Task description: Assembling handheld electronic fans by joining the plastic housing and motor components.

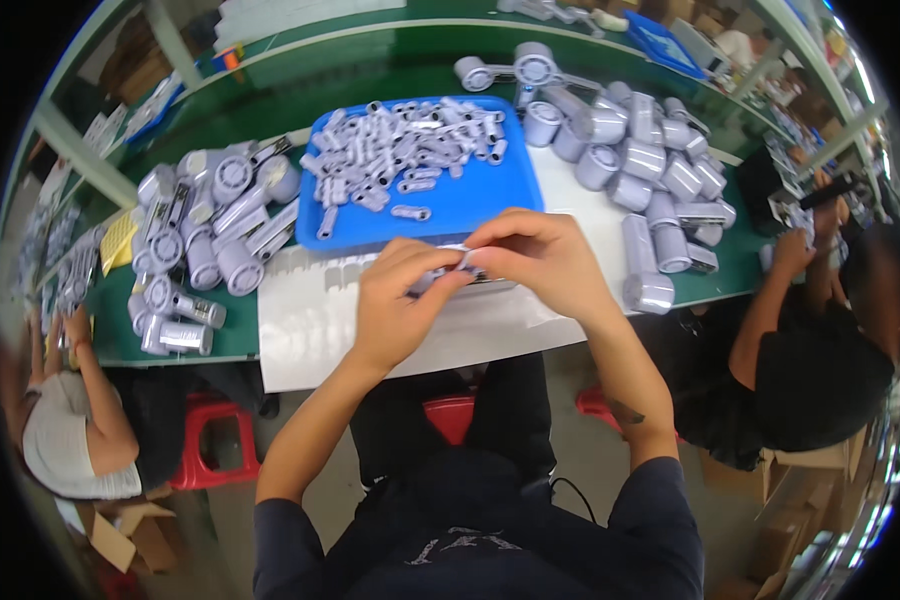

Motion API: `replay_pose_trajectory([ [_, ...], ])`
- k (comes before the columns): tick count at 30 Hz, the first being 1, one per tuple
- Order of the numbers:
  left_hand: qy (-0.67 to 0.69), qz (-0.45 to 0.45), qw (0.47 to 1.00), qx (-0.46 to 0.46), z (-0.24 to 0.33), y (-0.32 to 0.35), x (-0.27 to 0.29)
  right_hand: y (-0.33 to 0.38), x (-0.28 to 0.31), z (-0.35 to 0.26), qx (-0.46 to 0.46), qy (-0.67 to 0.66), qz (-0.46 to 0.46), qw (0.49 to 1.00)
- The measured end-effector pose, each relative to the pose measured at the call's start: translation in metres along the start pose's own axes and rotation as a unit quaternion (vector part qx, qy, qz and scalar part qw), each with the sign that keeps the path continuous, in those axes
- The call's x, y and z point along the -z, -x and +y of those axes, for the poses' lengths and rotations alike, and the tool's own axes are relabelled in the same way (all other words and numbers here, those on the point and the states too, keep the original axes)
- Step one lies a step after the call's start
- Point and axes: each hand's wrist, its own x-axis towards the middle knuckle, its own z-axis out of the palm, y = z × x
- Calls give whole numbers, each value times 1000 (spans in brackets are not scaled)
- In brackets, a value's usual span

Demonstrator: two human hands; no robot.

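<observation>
My left hand (395,305) and my right hand (545,262) meet over a white sheet (315,335) at the table's front edge. Both are closed, thumbs and fingers pinching a small pale lavender plastic part (464,262) between them. Fingers cover most of the part, so its full shape is hidden. Just beyond my hands is a blue tray (480,210), with many small lavender plastic pieces (400,145) heaped toward its far side. One loose piece (410,212) lies nearer its front.
Lavender handheld fans are piled on the left (202,268) and on the right (682,178) of the green table. A yellow paper (120,240) lies far left. Co-workers sit on both sides, the left one (80,440) beside a red stool (215,440).
</observation>
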Motion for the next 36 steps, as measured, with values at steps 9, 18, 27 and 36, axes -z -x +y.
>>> replay_pose_trajectory([
  [9, 226, 53, 964, 132, 5, 11, -12, 13, 7, 43, -21, -138, -72, 988],
  [18, -56, -136, 987, 66, -30, -1, 10, 0, 12, 38, 130, 435, -41, 890],
  [27, -96, -168, 978, 81, -36, 1, 4, 0, 15, 51, 83, 377, -57, 921],
  [36, -92, -170, 980, 46, -46, 0, 4, 7, 7, 46, 88, 382, -45, 919],
])
